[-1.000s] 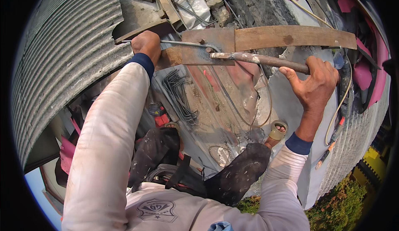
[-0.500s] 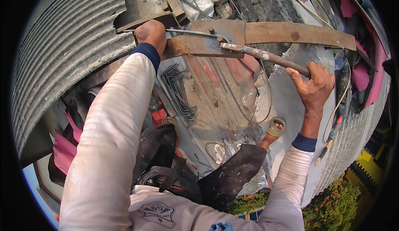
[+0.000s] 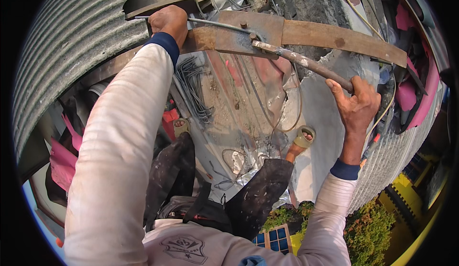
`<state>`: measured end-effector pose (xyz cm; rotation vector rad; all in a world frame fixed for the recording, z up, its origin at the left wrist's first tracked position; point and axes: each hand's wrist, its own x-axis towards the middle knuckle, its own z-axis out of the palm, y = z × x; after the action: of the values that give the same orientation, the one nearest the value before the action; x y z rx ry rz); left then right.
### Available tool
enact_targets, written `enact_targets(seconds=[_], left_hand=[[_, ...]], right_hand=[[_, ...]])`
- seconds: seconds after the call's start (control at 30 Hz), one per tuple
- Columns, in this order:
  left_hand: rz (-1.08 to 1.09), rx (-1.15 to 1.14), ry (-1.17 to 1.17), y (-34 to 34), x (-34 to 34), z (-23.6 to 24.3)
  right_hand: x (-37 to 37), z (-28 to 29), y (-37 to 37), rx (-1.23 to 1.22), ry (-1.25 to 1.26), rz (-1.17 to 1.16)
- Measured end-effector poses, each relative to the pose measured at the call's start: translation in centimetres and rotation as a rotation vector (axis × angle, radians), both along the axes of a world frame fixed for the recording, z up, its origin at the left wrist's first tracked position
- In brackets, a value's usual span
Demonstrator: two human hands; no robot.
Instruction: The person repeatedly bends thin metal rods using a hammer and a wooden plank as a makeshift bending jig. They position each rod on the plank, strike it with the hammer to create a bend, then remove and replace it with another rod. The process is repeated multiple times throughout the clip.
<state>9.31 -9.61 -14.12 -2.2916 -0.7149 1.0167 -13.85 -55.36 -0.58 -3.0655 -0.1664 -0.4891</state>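
A thin steel rod (image 3: 210,23) runs across a plate with short pegs (image 3: 252,37), fixed on a wooden plank (image 3: 334,35). My left hand (image 3: 169,23) is closed round the rod to the left of the plate, and the rod's end sticks out beyond my fist. In my right hand (image 3: 359,101) is the far end of a worn bar-bending lever (image 3: 311,65). The lever's head meets the rod beside a peg, and its handle slants down to the right. My fingers wrap the handle, with the thumb lying along it.
Below the plank lies a bundle of bent steel stirrups (image 3: 193,86). Corrugated roofing (image 3: 71,41) stands at the left. A loose cable (image 3: 389,101) and pink sheets (image 3: 425,96) are at the right. My sandalled foot (image 3: 304,137) rests on the grey ledge (image 3: 315,170), with plants (image 3: 370,232) far below.
The view has shifted a little, so the floor and my feet appear slightly further left. Both hands keep their hold, and the lever lies at nearly the same slant.
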Motion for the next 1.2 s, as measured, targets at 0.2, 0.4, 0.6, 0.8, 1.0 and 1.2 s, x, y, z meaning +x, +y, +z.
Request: enact_targets(seconds=[0.2,0.4,0.6,0.8,1.0,1.2], left_hand=[[-0.019,-0.024,-0.046,-0.1,0.2,0.5],[0.044,-0.014,-0.139,0.5,1.1,-0.1],[-0.037,0.007,-0.076,2.1,2.7,-3.7],[0.254,0.004,-0.461,7.6,3.2,-6.0],[0.592,-0.045,-0.564,7.0,1.9,-5.8],[1.080,-0.120,-1.220,4.3,1.1,-4.3]], right_hand=[[0.2,1.7,-2.2,0.117,0.320,-0.061],[-1.5,-0.8,-1.2,0.026,0.065,-0.056],[-3.1,-1.3,0.1,0.044,0.048,-0.141],[-5.2,-2.2,4.4,0.091,0.017,-0.214],[-2.7,-1.7,2.6,0.063,0.053,-0.050],[-0.4,-0.9,0.7,0.072,0.185,0.012]])
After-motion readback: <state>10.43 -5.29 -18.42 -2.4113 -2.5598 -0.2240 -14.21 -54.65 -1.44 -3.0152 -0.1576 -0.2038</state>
